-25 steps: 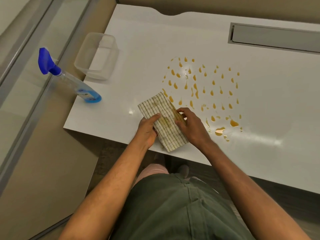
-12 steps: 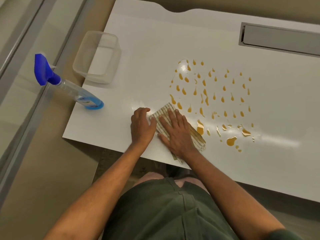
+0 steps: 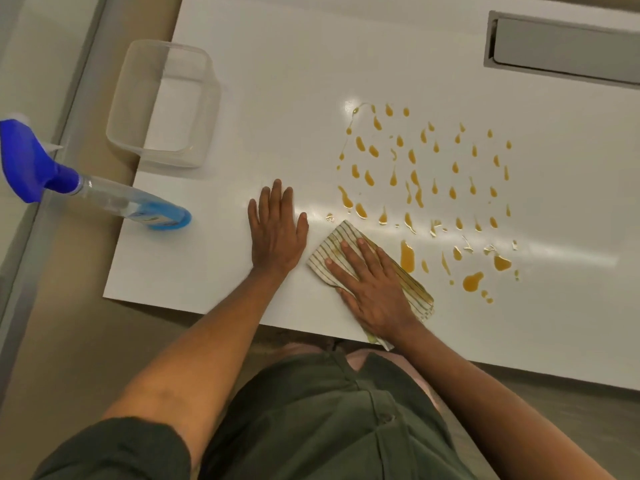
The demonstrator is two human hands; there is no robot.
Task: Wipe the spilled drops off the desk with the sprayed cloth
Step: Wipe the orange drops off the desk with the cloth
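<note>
The right hand [image 3: 377, 292] presses flat on the striped cloth [image 3: 332, 251], fingers [image 3: 349, 252] spread wide, near the front edge of the white tabletop [image 3: 277, 81]. Amber drops [image 3: 433, 174] lie just beyond and right of the cloth. The left hand [image 3: 277, 233] rests flat beside it, fingers open, holding nothing. A spray bottle [image 3: 138, 206] and a clear tub [image 3: 162, 102] sit at the left.

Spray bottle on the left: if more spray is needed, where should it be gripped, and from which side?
Grip the clear neck just below the blue trigger head of the spray bottle, probably from the desk's left edge. It seems to tilt leftward past that edge, so the left hand is nearer.
</note>
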